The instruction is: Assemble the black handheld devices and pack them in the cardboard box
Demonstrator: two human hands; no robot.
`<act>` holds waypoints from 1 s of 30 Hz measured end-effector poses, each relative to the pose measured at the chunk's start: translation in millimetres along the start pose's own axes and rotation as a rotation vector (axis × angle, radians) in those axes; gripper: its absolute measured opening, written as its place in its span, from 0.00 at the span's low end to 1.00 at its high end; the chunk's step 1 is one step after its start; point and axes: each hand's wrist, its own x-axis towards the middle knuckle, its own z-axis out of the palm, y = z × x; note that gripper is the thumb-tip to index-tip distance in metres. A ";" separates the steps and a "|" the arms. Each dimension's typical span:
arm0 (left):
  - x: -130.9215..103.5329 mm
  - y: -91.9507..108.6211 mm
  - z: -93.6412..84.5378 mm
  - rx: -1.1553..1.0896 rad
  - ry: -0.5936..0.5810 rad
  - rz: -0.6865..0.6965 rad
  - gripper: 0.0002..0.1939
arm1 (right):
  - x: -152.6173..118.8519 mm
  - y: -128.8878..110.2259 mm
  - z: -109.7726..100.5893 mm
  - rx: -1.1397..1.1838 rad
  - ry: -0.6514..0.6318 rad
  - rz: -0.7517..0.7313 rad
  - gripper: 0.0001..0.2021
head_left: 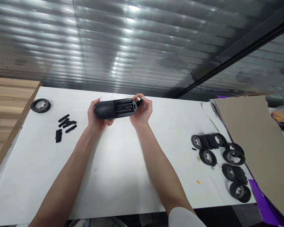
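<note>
A black rounded device [105, 109] is held up over the white table, with an open compartment on its right half showing slots inside. My left hand [96, 118] grips its left end, thumb on top and fingers curled underneath. At the right end, my right hand [142, 110] pinches a small dark piece [139, 102] between thumb and fingers, close beside the open compartment. Whether that piece touches the device is too small to tell.
Several small black strips [66, 123] and a black ring [40, 105] lie on the white table [123, 176] at left. Several black rings [207, 157] sit at right, beside a cardboard sheet [257, 135]. Behind the table stands a slatted glass wall [132, 47].
</note>
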 end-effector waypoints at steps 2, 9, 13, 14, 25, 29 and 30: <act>0.4 -0.3 2.4 -0.003 0.021 -0.005 0.25 | 2.1 1.4 -1.2 0.016 0.008 -0.014 0.15; 6.5 -6.4 3.6 0.021 0.042 0.020 0.23 | 5.2 6.6 -0.3 -0.008 0.032 -0.014 0.18; 8.0 -8.3 0.5 0.029 0.045 0.038 0.21 | -1.0 7.1 4.3 -0.123 -0.019 -0.090 0.20; 8.1 -8.5 0.1 0.029 0.046 0.042 0.20 | -2.5 7.0 5.1 -0.137 -0.024 -0.104 0.20; 6.8 -14.0 -0.1 0.053 0.026 0.173 0.18 | -0.5 10.8 5.5 -0.160 0.026 -0.120 0.21; 3.5 -16.0 -2.0 0.175 -0.027 0.286 0.19 | -0.4 11.1 5.4 -0.157 0.011 -0.129 0.22; 2.9 -15.9 -2.5 0.200 -0.040 0.303 0.19 | -0.5 11.1 5.5 -0.158 -0.002 -0.129 0.22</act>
